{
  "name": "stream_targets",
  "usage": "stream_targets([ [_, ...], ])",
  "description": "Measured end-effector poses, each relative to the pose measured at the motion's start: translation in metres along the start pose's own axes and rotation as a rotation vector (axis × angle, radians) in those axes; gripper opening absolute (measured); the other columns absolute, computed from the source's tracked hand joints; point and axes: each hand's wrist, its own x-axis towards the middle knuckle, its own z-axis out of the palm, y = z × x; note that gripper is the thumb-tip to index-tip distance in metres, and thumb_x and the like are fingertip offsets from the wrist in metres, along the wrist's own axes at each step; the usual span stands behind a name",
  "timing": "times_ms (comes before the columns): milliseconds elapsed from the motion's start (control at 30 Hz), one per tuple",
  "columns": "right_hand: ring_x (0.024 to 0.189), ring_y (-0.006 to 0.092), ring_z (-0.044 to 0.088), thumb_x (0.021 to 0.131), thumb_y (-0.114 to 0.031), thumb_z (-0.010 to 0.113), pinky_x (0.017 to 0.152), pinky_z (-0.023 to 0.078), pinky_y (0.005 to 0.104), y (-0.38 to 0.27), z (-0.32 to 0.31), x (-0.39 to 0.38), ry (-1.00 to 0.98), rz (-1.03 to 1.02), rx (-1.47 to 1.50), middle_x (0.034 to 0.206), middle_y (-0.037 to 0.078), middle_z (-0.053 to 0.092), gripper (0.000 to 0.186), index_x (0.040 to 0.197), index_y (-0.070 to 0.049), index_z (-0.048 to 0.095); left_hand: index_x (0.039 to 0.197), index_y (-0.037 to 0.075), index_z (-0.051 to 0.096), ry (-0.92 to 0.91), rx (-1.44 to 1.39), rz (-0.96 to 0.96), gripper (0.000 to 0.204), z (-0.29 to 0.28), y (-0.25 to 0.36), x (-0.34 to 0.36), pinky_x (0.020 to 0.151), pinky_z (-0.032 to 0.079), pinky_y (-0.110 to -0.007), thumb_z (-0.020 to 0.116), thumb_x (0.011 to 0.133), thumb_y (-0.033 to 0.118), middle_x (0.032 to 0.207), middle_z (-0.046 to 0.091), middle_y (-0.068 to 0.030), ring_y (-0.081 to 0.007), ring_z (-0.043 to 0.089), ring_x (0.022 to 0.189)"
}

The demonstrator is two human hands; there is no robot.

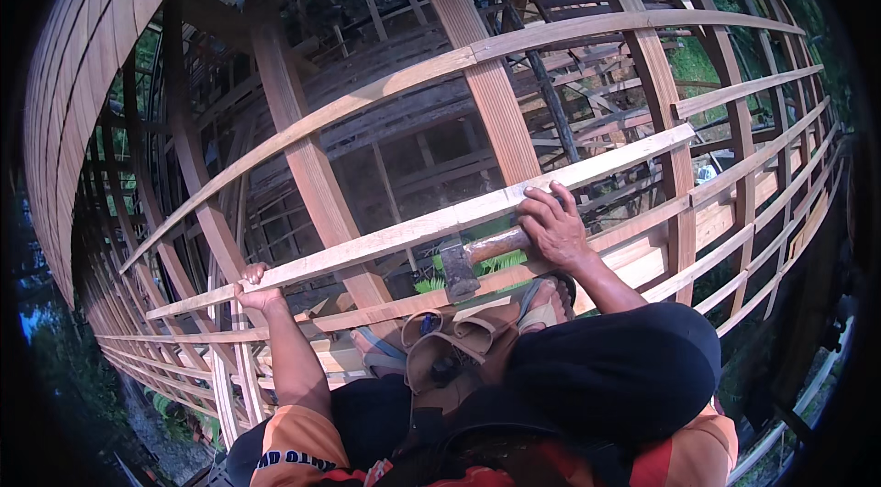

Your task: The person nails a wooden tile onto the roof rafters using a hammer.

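A long pale wooden batten [395,241] lies slantwise across the brown rafters, lower at the left and higher at the right. My left hand [260,288] is closed around it near its left end, thumb and fingers on either side. Further right, my right hand [555,228] grips the wooden handle of a hammer [496,246], and its fingers rest on the batten's upper face. The dark metal hammer head [457,268] hangs just below the batten. A tan tool pouch [439,358] sits at my waist, with dark small contents I cannot make out.
Beneath me, my sandalled feet [551,299] are on the lower battens. A fixed batten [385,88] runs above, across a rafter [491,92] and its neighbours. Wide gaps between rafters open onto timber framing far below. Overlapping wooden shingles [69,92] cover the left side.
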Motion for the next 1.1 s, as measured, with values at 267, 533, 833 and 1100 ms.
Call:
stream_targets([
  [267,0.134,0.0260,0.045,0.084,-0.013,0.066,0.119,0.026,0.0538,0.008,0.013,-0.012,0.052,0.036,-0.029,0.121,0.006,0.052,0.006,0.089,-0.011,0.062,0.067,0.011,0.042,0.096,0.005,-0.028,0.032,0.047,-0.031,0.005,0.052,0.038,-0.033,0.057,0.077,0.037,0.054,0.038,-0.0015,-0.0159,0.039,0.048],
  [533,0.139,0.0293,0.040,0.090,-0.010,0.054,0.122,0.022,0.0531,0.011,0.026,0.001,-0.046,-0.001,-0.042,0.134,0.009,0.051,0.006,0.090,-0.007,0.059,0.111,0.005,0.050,0.731,0.337,-0.032,0.055,0.007,-0.024,0.005,0.071,0.048,-0.041,0.057,0.091,0.056,0.095,0.057,-0.0129,-0.0229,0.054,0.076],
  [833,0.133,0.0314,0.047,0.089,-0.012,0.053,0.118,0.028,0.0527,0.030,0.015,0.025,-0.064,0.055,0.016,0.137,0.013,0.055,0.008,0.090,-0.005,0.056,0.139,-0.003,0.044,0.602,0.421,0.121,0.040,0.072,-0.071,0.069,0.103,0.048,-0.050,0.049,0.103,0.013,0.132,0.056,-0.0160,-0.0305,0.059,0.116],
  [1100,0.124,0.0203,0.053,0.085,-0.018,0.054,0.112,0.035,0.0428,0.019,0.008,0.064,-0.061,-0.139,0.032,0.130,0.008,0.058,0.016,0.098,-0.010,0.057,0.144,-0.005,0.033,0.748,0.630,0.115,0.059,-0.057,0.020,0.092,0.110,0.041,-0.058,0.041,0.104,0.037,0.145,0.043,-0.0213,-0.0382,0.045,0.134],
])
